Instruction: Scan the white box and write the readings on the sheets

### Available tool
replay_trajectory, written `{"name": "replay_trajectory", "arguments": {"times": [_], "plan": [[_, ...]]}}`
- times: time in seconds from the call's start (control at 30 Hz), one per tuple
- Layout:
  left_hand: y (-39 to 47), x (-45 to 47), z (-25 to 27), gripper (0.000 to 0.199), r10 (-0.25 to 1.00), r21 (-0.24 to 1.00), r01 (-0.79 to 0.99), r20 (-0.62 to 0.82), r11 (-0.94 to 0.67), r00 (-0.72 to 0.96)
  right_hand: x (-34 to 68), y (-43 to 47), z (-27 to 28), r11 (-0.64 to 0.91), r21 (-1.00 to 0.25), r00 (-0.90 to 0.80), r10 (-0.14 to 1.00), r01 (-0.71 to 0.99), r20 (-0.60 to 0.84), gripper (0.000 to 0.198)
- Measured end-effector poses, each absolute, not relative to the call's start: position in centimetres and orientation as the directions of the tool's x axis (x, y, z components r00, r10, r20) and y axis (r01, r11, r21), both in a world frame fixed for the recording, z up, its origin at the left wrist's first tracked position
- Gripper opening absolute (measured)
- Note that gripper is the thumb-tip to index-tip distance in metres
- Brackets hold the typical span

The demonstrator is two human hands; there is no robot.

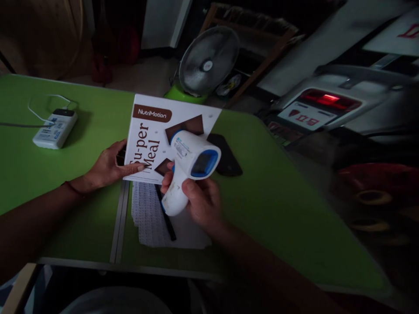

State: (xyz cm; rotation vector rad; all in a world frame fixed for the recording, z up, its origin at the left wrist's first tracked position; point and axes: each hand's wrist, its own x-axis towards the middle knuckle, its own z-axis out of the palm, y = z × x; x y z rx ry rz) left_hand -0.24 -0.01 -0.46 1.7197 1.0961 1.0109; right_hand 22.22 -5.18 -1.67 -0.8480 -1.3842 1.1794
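White plastic pistol-shaped thermometer [193, 152], wrapped by right fingers [192, 190]; left fingers [133, 168] clamp flat-faced cardboard box [159, 139].

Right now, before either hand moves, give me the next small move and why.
Probably squeeze the blue trigger with the right hand: a fingertip lies beside it, the left hand holds the box, and the thermometer seems to point toward that box, its screen showing no readable figure.

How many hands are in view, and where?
2: the left hand grips the left side of the white cardboard box with brown print; the right hand holds the white-and-blue gun-shaped plastic device by its handle. Dark areas might hide others.
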Motion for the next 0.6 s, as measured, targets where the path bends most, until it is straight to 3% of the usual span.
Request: {"name": "replay_trajectory", "arguments": {"times": [0.33, 0.6], "plan": [[-0.03, -0.47, -0.39, 0.064, 0.927, 0.913, 0.283, 0.201, -0.295, 0.316, 21.96, -5.27, -1.97, 0.337, -0.935, -0.159, 0.923, -0.109, 0.351, 0.032], [0.16, -0.73, -0.87, 0.066, 0.929, 0.91, 0.286, 0.212, -0.301, 0.304, 21.98, -5.41, -1.94, 0.301, -0.946, -0.187, 0.929, -0.121, 0.319, 0.035]]}}
